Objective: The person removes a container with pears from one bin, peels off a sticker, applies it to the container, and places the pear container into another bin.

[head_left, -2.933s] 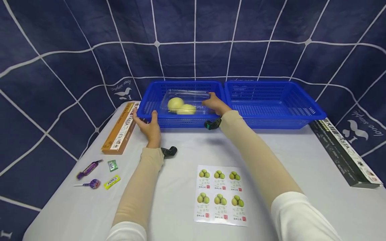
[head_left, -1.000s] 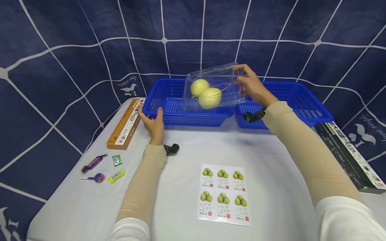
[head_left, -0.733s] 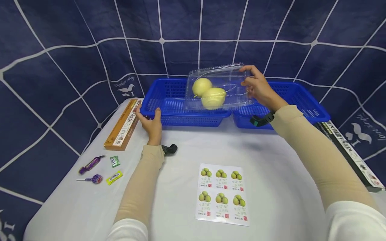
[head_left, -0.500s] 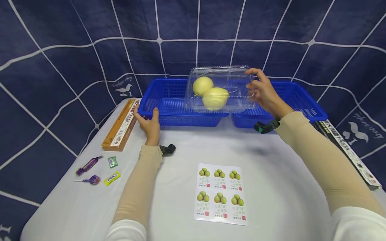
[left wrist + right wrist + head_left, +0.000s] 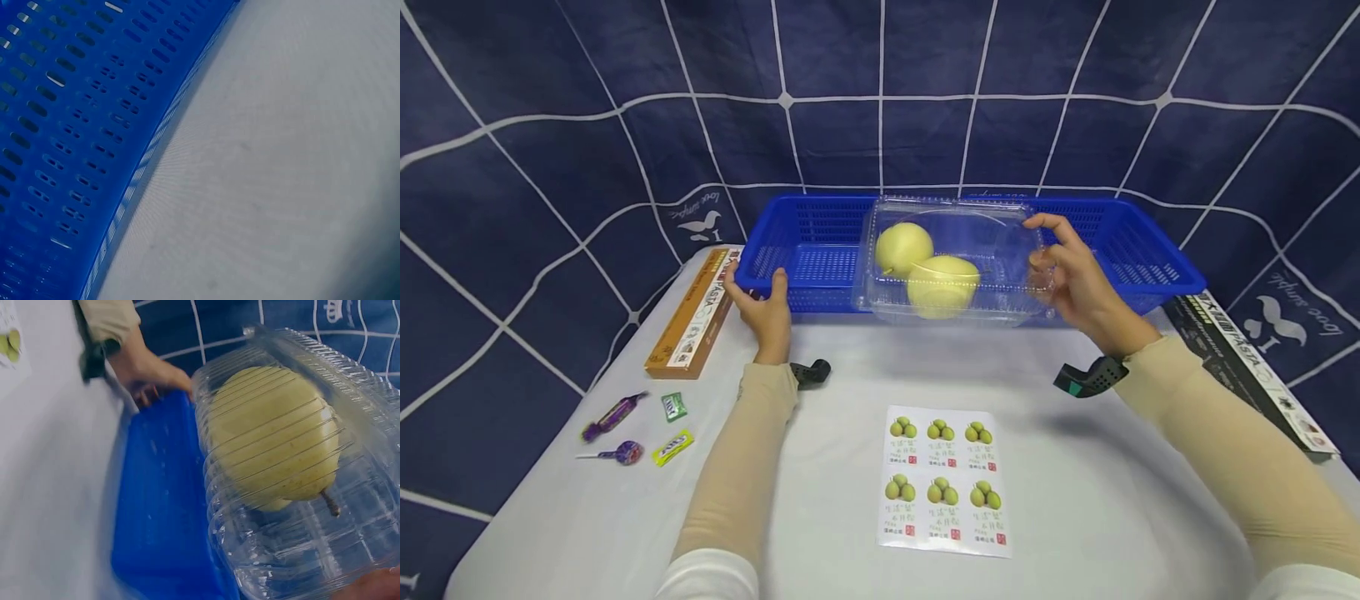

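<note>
My right hand (image 5: 1086, 283) holds the right end of a clear plastic clamshell box (image 5: 1003, 246), thumb and fingers pinching it. Two pale yellow pears, one behind (image 5: 904, 247) and one in front (image 5: 943, 289), sit in the box's left half. The box is raised, overlapping the front rims of two blue baskets in the head view. At the front left corner of the left blue basket (image 5: 823, 300), my left hand (image 5: 765, 315) grips the rim. The right wrist view shows a pear's stem (image 5: 330, 503) through the ribbed plastic; the left wrist view shows only basket wall and tabletop.
The right blue basket (image 5: 1150, 292) stands beside the left one. Pasta boxes, one orange (image 5: 696, 312) and one black (image 5: 1247, 371), flank them. A sheet of pear stickers (image 5: 946, 479) lies in front; several candies and a lollipop (image 5: 627, 452) are at left.
My right hand has lifted the box of pears out of the left basket, moved it right, and lowered it toward me at the front rims. My left hand has stayed at the basket corner.
</note>
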A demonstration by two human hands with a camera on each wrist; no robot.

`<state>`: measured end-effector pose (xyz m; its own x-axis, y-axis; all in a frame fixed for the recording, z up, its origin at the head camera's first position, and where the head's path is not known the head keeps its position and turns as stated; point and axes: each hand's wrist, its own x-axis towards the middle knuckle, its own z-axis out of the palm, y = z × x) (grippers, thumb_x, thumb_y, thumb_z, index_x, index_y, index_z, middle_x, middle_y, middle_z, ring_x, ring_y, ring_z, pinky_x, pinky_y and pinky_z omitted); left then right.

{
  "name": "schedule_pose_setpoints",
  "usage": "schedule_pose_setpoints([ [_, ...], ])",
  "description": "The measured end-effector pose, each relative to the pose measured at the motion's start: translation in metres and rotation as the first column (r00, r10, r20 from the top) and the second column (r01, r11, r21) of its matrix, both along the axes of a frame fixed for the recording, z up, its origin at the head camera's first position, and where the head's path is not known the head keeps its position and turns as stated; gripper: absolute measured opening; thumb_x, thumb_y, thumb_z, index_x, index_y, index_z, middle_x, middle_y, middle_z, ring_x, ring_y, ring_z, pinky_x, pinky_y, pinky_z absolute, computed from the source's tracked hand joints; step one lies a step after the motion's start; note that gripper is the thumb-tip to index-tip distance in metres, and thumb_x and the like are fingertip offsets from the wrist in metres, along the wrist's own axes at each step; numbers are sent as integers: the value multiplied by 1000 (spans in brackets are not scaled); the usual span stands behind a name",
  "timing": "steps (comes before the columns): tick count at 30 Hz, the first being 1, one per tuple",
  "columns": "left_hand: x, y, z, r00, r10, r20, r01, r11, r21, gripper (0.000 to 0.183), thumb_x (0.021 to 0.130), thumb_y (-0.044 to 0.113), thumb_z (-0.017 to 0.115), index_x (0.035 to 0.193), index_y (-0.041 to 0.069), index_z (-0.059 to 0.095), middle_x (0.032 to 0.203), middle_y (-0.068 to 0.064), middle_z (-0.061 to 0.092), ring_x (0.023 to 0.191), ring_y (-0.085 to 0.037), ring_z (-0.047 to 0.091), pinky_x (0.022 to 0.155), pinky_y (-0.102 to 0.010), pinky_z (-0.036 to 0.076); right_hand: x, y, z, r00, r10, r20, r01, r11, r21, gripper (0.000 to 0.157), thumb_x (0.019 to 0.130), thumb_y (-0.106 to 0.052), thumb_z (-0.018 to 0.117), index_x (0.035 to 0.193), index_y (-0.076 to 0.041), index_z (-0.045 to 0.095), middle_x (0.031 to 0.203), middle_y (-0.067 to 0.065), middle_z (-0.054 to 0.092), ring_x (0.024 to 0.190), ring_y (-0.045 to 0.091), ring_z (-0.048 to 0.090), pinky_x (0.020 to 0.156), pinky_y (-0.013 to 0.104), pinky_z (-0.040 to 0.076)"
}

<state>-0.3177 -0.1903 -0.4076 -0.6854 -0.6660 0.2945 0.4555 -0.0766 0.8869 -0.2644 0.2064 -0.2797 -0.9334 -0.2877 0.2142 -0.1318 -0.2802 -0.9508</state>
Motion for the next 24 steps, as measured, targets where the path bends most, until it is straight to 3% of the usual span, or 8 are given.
schedule_pose_setpoints([
  [7, 1, 0, 0, 1000, 3, -16, -3, 1000, -3, 69, 91, 17, 73, 146, 25, 33, 146, -5, 44, 130, -24, 47, 107, -32, 41, 34, 6, -21, 998, 57, 2, -57, 998, -30, 48, 90, 11, 29, 120, -18, 51, 67, -5, 46, 52, 4, 40, 42, 16, 32],
  [12, 0, -1, 1, 1000, 7, -22, -7, 1000, 0, 70, 90, 15, 74, 147, 23, 33, 144, -6, 45, 129, -26, 48, 106, -31, 41, 51, 8, -39, 995, 95, 0, -95, 995, -39, 52, 87, 13, 28, 123, -18, 49, 66, -4, 39, 51, 5, 37, 44, 20, 23],
  [16, -1, -2, 1, 1000, 7, -27, -7, 1000, 8, 70, 89, 14, 74, 146, 25, 34, 143, -6, 47, 128, -27, 48, 105, -30, 41, 56, 8, -55, 993, 115, -2, -115, 993, -29, 53, 85, 14, 28, 123, -17, 48, 64, -1, 29, 50, 8, 32, 47, 26, 18],
  [24, -1, -1, 0, 999, -10, -30, 10, 1000, 13, 73, 89, 14, 74, 148, 18, 31, 143, -8, 47, 127, -27, 48, 104, -30, 41, 57, 8, -86, 994, 94, 46, -95, 995, 16, 49, 87, 11, 32, 123, -17, 47, 73, -6, 45, 52, 4, 39, 46, 20, 29],
])
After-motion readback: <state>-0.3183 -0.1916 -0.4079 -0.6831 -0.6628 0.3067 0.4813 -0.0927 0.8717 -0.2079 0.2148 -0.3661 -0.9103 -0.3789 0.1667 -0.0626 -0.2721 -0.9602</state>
